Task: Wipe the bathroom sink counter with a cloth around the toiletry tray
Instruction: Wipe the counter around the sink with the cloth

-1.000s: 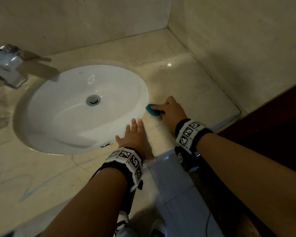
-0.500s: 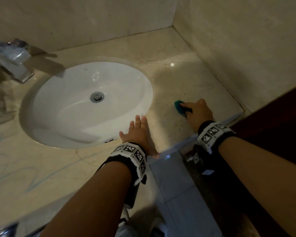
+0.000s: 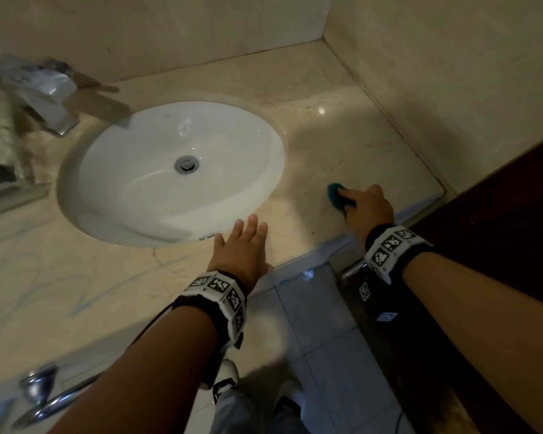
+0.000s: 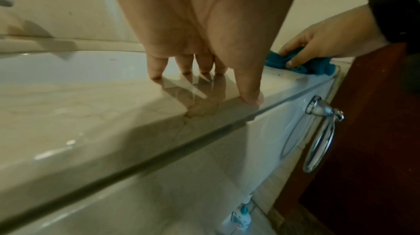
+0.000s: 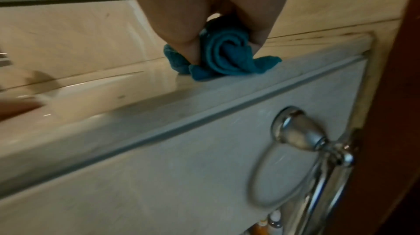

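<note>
I see a teal cloth [image 3: 335, 195] bunched on the table [image 3: 342, 142], which is cream marble with faint brownish veins and, toward eight o'clock, pale blue streaks. The sink [image 3: 132, 158] is plain glossy white with a chrome drain [image 3: 187, 164] at its centre. At ten o'clock the faucet [image 3: 44, 95] is bright silver. Both wristbands [image 3: 223, 296] are black with white blocks bearing black square-code patterns. The towel ring [image 5: 302, 163] is polished chrome, the door [image 3: 499, 198] at three o'clock dark reddish brown, and the floor [image 3: 326, 355] pale grey tile.

The head view looks steeply down on the counter [image 3: 342, 145], while both wrist views skim its front edge close up.
</note>
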Available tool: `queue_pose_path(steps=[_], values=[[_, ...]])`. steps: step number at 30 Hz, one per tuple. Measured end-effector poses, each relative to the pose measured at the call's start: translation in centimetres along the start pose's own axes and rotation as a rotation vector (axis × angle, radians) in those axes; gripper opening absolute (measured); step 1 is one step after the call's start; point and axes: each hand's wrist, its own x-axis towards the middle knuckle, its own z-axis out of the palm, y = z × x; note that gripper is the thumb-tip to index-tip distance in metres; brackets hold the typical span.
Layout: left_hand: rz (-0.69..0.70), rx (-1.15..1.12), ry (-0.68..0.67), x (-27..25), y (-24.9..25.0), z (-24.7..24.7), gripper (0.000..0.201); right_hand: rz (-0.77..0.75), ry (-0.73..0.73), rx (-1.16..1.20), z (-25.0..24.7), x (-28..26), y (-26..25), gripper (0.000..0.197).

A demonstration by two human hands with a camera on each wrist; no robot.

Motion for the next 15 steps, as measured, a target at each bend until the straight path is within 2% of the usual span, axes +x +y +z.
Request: queue_pose_path(steps=[3,8,11,15], values=[[-0.007,-0.007,-0.020,0.3,0.3,-0.5,0.086,-0.116,-0.091,0.080,1.8,-2.8,-2.2,0.034],[-0.022,-0.003,-0.056,0.6,0.2,-0.9,0.092,-0.375,-0.234,0.045,3.6,-6.4,-3.0,0.030],[-0.025,-0.010,-0.066,0.5,0.2,-1.1,0.093,-0.362,-0.206,0.065,2.4,-4.3,-2.2,0.028],[-0.036,-0.017,-0.067,0.6,0.3,-1.1,0.095,-0.125,-0.031,0.063,0.8,-1.2,-1.1,0.038]])
